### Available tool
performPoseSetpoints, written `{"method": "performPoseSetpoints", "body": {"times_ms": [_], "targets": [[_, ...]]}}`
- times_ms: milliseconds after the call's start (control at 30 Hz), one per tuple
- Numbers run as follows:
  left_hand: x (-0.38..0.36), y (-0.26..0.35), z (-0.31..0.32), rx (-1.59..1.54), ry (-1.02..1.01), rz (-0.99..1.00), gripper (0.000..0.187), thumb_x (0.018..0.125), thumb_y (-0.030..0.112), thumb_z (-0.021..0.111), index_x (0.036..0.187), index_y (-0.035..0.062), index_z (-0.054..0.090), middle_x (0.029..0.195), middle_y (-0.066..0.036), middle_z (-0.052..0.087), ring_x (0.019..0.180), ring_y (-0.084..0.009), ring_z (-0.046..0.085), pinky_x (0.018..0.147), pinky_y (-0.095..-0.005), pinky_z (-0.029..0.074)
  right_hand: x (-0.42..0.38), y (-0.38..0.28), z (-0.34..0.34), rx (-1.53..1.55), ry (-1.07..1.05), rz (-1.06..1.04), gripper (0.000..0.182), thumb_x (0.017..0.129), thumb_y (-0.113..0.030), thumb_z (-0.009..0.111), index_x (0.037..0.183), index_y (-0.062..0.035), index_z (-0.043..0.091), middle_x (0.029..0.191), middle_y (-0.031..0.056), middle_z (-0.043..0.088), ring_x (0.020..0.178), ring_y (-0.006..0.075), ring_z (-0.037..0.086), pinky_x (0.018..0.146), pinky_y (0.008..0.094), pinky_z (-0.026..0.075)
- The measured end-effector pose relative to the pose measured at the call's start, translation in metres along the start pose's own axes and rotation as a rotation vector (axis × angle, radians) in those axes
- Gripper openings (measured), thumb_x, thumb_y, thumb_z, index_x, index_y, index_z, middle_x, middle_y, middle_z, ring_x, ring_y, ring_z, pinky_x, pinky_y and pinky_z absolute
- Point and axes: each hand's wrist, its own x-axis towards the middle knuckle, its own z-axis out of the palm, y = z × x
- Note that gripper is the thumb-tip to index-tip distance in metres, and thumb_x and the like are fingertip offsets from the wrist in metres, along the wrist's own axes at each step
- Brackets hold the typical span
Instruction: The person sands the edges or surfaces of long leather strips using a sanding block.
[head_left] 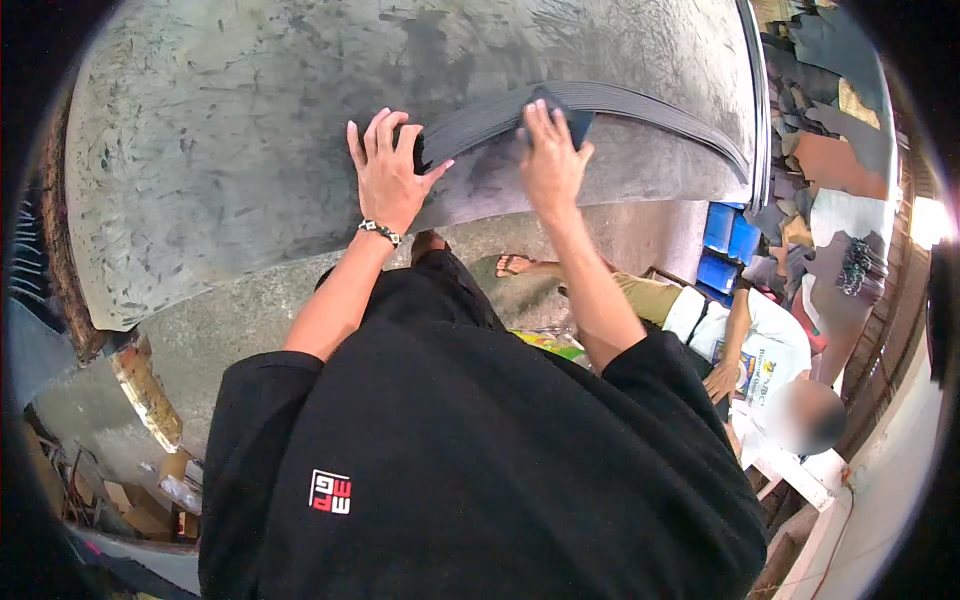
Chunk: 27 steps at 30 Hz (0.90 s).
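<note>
A bundle of long thin dark grey strips (pixel 640 100) lies in a curve across the worn grey tabletop (pixel 250 120). At the bundle's left end is my left hand (pixel 388 180), its thumb and bent fingers placed on both sides of the black strip ends. Farther along, my right hand (pixel 552 165) presses a dark blue cloth-like piece (pixel 577 122) down over the strips. The fingers lie on top of this piece, and part of it shows beyond them on the right.
More dark strips (pixel 757 100) hang along the table's right edge. Beyond it are stacked leather-like scraps (pixel 840 150) and blue bins (pixel 730 235). A seated person (pixel 770 345) is close at my right. Cardboard boxes (pixel 140 510) lie on the floor at lower left.
</note>
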Motion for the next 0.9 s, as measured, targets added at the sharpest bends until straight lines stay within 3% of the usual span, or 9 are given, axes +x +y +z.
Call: {"method": "performPoseSetpoints", "body": {"times_ms": [133, 200, 333, 400, 500, 600, 700, 800, 900], "targets": [[-0.005, -0.014, 0.010, 0.137, 0.000, 0.093, 0.059, 0.087, 0.051, 0.086, 0.127, 0.0127, 0.067, 0.144, -0.007, 0.058, 0.149, -0.0310, 0.047, 0.132, -0.0640, 0.021, -0.079, -0.098, -0.036, 0.212, -0.143, -0.348, 0.064, 0.087, -0.015, 0.074, 0.150, -0.0237, 0.067, 0.166, -0.0015, 0.056, 0.157, 0.0249, 0.047, 0.109, 0.0647, 0.040], [-0.001, -0.008, 0.004, 0.066, 0.001, 0.053, 0.059, 0.089, 0.051, 0.085, 0.128, 0.0116, 0.067, 0.144, -0.008, 0.057, 0.149, -0.0317, 0.047, 0.132, -0.0644, 0.022, -0.050, -0.056, -0.037, 0.107, -0.169, -0.459, 0.067, 0.087, -0.013, 0.073, 0.151, -0.0279, 0.066, 0.165, -0.0013, 0.058, 0.154, 0.0238, 0.051, 0.110, 0.0605, 0.040], [0.002, 0.001, -0.001, 0.033, -0.011, 0.013, 0.062, 0.087, 0.056, 0.084, 0.128, 0.0117, 0.067, 0.144, -0.008, 0.057, 0.149, -0.0316, 0.047, 0.131, -0.0647, 0.023, 0.000, 0.038, -0.003, 0.010, -0.003, -0.051, 0.057, 0.096, -0.014, 0.070, 0.151, -0.0264, 0.066, 0.160, 0.0006, 0.062, 0.149, 0.0257, 0.056, 0.105, 0.0617, 0.042], [0.000, 0.000, 0.000, 0.030, -0.011, 0.009, 0.063, 0.086, 0.057, 0.085, 0.127, 0.0119, 0.068, 0.144, -0.008, 0.058, 0.149, -0.0314, 0.047, 0.131, -0.0645, 0.023, -0.012, -0.002, -0.008, -0.038, -0.042, -0.071, 0.062, 0.085, -0.016, 0.074, 0.146, -0.0194, 0.065, 0.155, 0.0046, 0.064, 0.148, 0.0304, 0.054, 0.105, 0.0641, 0.042], [-0.005, -0.015, 0.014, 0.133, 0.009, 0.082, 0.063, 0.085, 0.058, 0.085, 0.126, 0.0126, 0.068, 0.143, -0.007, 0.058, 0.149, -0.0308, 0.047, 0.131, -0.0641, 0.023, -0.086, -0.100, -0.020, 0.218, -0.041, -0.357, 0.063, 0.086, -0.017, 0.071, 0.148, -0.0225, 0.064, 0.158, 0.0043, 0.061, 0.149, 0.0326, 0.051, 0.108, 0.0635, 0.042], [0.001, -0.002, 0.001, 0.004, 0.007, 0.022, 0.062, 0.085, 0.056, 0.087, 0.125, 0.0129, 0.068, 0.143, -0.007, 0.058, 0.149, -0.0307, 0.047, 0.132, -0.0636, 0.022, -0.036, -0.029, -0.031, 0.067, -0.120, -0.434, 0.063, 0.087, -0.017, 0.071, 0.150, -0.0235, 0.065, 0.157, 0.0034, 0.063, 0.149, 0.0302, 0.052, 0.106, 0.0625, 0.043], [0.000, -0.001, -0.001, 0.020, -0.019, 0.010, 0.060, 0.084, 0.054, 0.088, 0.125, 0.0138, 0.069, 0.143, -0.007, 0.058, 0.149, -0.0307, 0.047, 0.131, -0.0632, 0.023, 0.003, 0.061, 0.000, -0.105, 0.029, -0.115, 0.056, 0.087, -0.013, 0.071, 0.142, -0.0215, 0.068, 0.156, 0.0014, 0.062, 0.149, 0.0267, 0.053, 0.105, 0.0649, 0.043], [0.001, 0.000, -0.003, 0.007, -0.033, -0.005, 0.060, 0.082, 0.050, 0.090, 0.126, 0.0140, 0.069, 0.144, -0.007, 0.058, 0.150, -0.0305, 0.046, 0.132, -0.0629, 0.022, -0.011, -0.005, -0.009, -0.106, -0.016, 0.017, 0.058, 0.088, -0.013, 0.072, 0.144, -0.0231, 0.070, 0.160, 0.0013, 0.061, 0.151, 0.0278, 0.053, 0.109, 0.0658, 0.040], [-0.004, -0.012, 0.008, 0.102, -0.028, 0.053, 0.061, 0.080, 0.046, 0.091, 0.127, 0.0134, 0.069, 0.145, -0.006, 0.057, 0.151, -0.0309, 0.045, 0.133, -0.0631, 0.022, -0.059, -0.081, -0.031, 0.106, -0.137, -0.310, 0.068, 0.084, -0.013, 0.073, 0.150, -0.0262, 0.066, 0.164, -0.0009, 0.057, 0.155, 0.0259, 0.047, 0.108, 0.0647, 0.040]]}}
